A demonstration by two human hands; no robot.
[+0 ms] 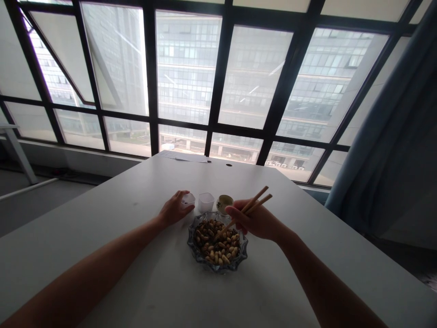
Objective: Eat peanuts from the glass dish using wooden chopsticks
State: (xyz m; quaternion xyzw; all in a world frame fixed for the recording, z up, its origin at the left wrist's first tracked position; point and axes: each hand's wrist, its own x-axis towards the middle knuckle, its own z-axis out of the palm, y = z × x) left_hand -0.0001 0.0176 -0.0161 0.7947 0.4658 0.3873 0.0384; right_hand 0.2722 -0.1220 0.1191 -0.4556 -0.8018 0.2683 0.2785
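My right hand (254, 220) is closed around a pair of wooden chopsticks (256, 199), whose tips reach down among the nuts (218, 246). These include peanuts in their shells and darker pieces, heaped in a glass bowl (218, 268) with a scalloped rim. Behind the bowl's left side, my left hand (174, 208) grips a small clear plastic cup (188, 200) between thumb and fingers; something dark shows inside it. A second clear cup (205, 202) stands just to its right. Beside that is a small round cup (224, 204) with dark writing, partly behind my right hand.
All of this stands on a long white table (136, 255). Papers (184, 157) lie at its far end, near a dark round hole (229, 165). Large framed windows (187, 68) rise beyond, and a blue curtain (385, 118) hangs at the right.
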